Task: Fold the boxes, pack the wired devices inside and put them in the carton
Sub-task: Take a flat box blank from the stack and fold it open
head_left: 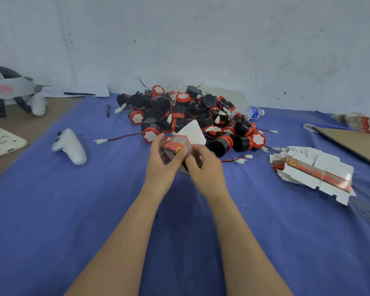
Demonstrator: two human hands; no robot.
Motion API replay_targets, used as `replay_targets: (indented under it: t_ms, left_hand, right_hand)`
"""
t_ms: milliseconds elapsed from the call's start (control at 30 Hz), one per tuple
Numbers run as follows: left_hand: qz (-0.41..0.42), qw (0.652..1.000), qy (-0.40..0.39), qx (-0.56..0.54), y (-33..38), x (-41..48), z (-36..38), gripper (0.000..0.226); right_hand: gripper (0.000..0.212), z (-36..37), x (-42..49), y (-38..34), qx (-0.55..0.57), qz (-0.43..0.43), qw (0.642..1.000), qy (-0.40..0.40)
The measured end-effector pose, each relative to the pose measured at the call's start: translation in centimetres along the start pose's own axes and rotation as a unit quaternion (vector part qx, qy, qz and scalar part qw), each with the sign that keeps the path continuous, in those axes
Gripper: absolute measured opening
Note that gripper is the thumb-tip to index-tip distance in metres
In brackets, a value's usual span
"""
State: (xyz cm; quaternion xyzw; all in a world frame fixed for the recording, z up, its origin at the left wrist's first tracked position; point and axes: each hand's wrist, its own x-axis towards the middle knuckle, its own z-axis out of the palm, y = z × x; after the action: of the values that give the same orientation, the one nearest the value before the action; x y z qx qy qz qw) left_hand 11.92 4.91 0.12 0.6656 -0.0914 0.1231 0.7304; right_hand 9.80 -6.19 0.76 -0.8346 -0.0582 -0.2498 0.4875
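The left hand's fingers (pixel 158 143) curl over the far left side of a small red box (pixel 173 145), and its thumb presses the near face. The right hand's fingers (pixel 198 151) are bent against the box's right side, but they are blurred, so I cannot tell exactly how they grip.

In the head view, the box is held just above the blue cloth (pixel 73 210), at the near edge of the pile of wired devices (pixel 190 118). It is tilted, and its long axis seems to run from near left to far right. A dark open end faces down towards the person. A white flap (pixel 192 132) stands open at the far end, pointing up and away at the pile.

The left hand (pixel 160 167) and right hand (pixel 206 170) meet at the box with their knuckles up. Both bare forearms reach in from the bottom edge and converge on it.

A fanned stack of flat box blanks (pixel 312 169) lies on the cloth to the right, well apart from the hands. A brown cardboard sheet (pixel 355 144) lies beyond that stack. A water bottle (pixel 254 113) lies behind the pile, and a white controller (pixel 71 146) lies to the left.
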Motion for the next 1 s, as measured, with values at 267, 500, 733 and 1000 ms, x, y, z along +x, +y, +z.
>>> replay_targets:
  t_ms: [267,500,733,1000]
  left_hand:
    - [0.032,0.998,0.057,-0.017,1.2,-0.6,0.6,0.05]
    - [-0.059,0.99,0.04,-0.123,2.3,-0.4,0.5,0.03]
    - [-0.103,0.989,0.059,-0.091,1.7,0.0,0.8,0.025]
    - [-0.095,0.993,0.062,-0.035,1.1,0.1,0.4,0.02]
  right_hand:
    - [0.02,0.8,-0.4,-0.9,0.102,0.061,0.976,-0.181]
    - [0.022,0.9,-0.5,-1.5,0.194,0.096,0.957,-0.194]
    - [0.047,0.9,-0.7,-1.2,0.223,0.126,0.951,-0.171]
    - [0.028,0.9,-0.5,-0.7,0.124,0.07,0.981,-0.132]
